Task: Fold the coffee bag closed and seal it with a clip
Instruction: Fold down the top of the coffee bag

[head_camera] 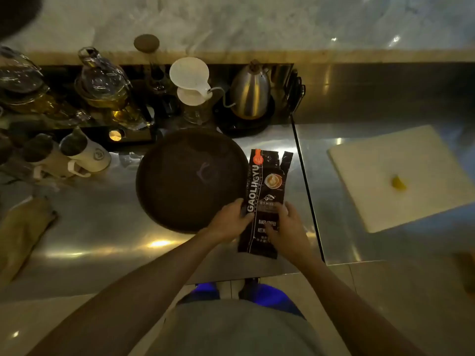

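Observation:
A long black coffee bag (264,183) with white and orange print lies flat on the steel counter, its open top end pointing away from me. An orange clip (257,157) sits at the bag's far left corner. My left hand (228,219) grips the bag's left edge near the middle. My right hand (285,227) rests on the bag's lower right part, fingers spread over the print.
A round dark tray (190,179) lies just left of the bag. Behind it stand a white dripper (191,80), a steel gooseneck kettle (250,95), glass teapots (102,83) and mugs (87,152). A white cutting board (401,176) with a yellow piece lies right.

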